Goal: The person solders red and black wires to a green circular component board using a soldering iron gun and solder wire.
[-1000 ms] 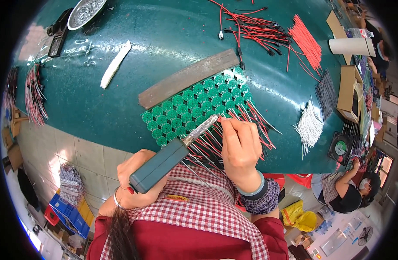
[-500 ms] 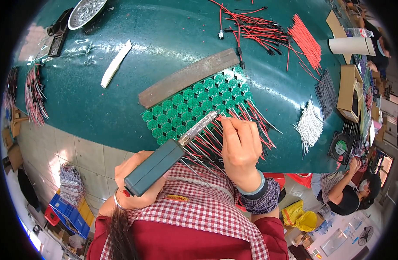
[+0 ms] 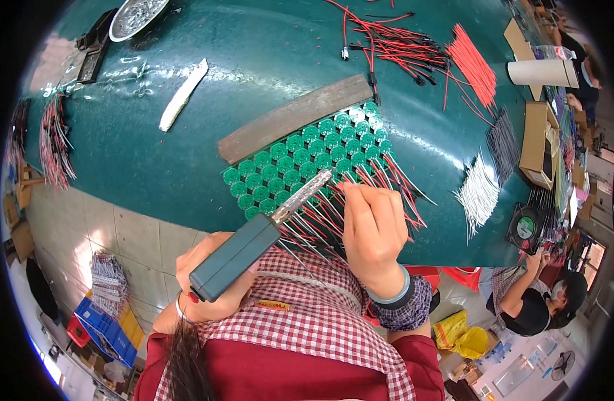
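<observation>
Beside boards (image 3: 307, 157): grey bar (image 3: 295, 117), perhaps metal.

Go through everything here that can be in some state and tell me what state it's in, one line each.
Soldering iron: gripped, tip down on the round boards.
Left hand: closed around the iron's handle.
Right hand: fingers pinched at the wires.
Round green boards: laid flat in rows, wires attached.
Paper cup: lying on its side.
Cardboard box: open.
Small fan: lying flat; cannot tell if it spins.

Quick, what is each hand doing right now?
Left hand: closed around the soldering iron.
Right hand: fingers pinched at the wires by the green boards.
</observation>
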A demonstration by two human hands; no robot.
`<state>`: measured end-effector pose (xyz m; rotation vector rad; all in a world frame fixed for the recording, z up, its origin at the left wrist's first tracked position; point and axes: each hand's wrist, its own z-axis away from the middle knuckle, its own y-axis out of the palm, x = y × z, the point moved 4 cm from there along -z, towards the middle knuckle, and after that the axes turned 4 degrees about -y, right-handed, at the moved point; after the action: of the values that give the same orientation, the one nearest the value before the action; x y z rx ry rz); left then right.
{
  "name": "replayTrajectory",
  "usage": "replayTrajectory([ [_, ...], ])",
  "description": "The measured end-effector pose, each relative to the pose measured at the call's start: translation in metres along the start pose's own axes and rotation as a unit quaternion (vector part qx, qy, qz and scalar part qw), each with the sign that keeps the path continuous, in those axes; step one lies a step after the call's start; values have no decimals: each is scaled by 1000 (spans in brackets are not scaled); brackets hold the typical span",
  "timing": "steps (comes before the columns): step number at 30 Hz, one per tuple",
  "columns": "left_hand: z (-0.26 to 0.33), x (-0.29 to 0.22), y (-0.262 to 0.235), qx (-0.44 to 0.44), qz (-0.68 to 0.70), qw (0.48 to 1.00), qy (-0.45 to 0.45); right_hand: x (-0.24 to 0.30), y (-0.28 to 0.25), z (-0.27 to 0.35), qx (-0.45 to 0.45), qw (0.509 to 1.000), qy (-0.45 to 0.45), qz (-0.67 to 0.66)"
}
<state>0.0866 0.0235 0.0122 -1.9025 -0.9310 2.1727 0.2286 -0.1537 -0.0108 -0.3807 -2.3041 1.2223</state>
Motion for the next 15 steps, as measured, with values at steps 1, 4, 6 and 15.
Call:
replayTrajectory([
  [1, 1, -2, -1, 2, -22, 999, 28, 3, -3, -1, -12, 1000, -6, -13],
  [4, 3, 0, -2, 2, -32, 999, 37, 8, -1, -2, 3, 1000, -14, -28],
  [6, 6, 3, -3, 0, -10, 1000, 7, 9, 3, 0, 10, 1000, -6, -28],
  [15, 15, 11, -3, 3, 45, 996, -80, 11, 8, 2, 23, 1000, -5, -7],
])
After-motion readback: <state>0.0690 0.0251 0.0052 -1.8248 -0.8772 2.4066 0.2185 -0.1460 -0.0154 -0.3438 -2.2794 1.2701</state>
